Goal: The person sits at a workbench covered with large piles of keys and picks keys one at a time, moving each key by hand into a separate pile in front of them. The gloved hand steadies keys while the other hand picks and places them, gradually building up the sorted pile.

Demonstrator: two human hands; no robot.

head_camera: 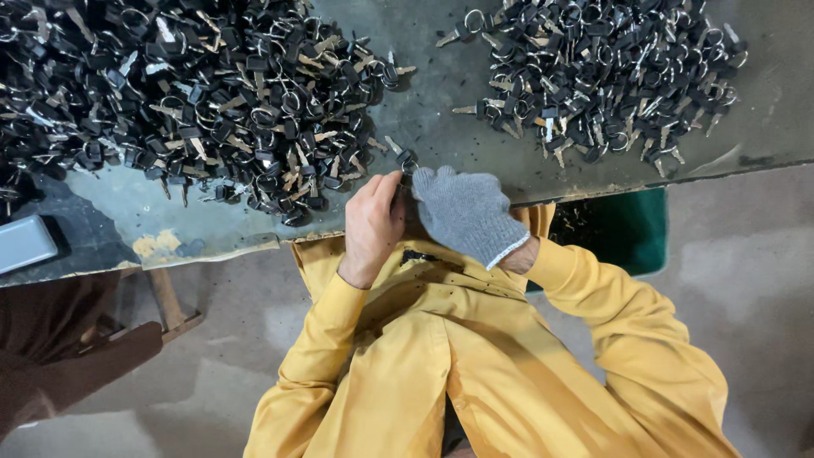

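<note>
A worn grey table runs across the top of the head view, its near edge chipped, with bare concrete floor below it. Two heaps of black-headed keys lie on it, well apart: the big left heap and the smaller right heap, both tangled with wire rings. A green bin sits under the table edge on the right. A flat grey box lies at the far left, and a wooden leg stands below it.

At the table edge, between the heaps, both hands meet on one key. Its black head pokes out just above the fingers, and a ring seems to hang on it, though it is too small to be sure. The bare left hand is curled, thumb and fingertips pinched narrow against the key's side. The gloved right hand is closed round the key from the other side, knuckles up. Yellow sleeves run back to the body.

To do this well, I judge that the gloved hand should take the firm grip and the bare fingertips the fine work, since the glove dulls touch. Keeping the key just over the edge, clear of both heaps, should stop loose rings snagging it.
</note>
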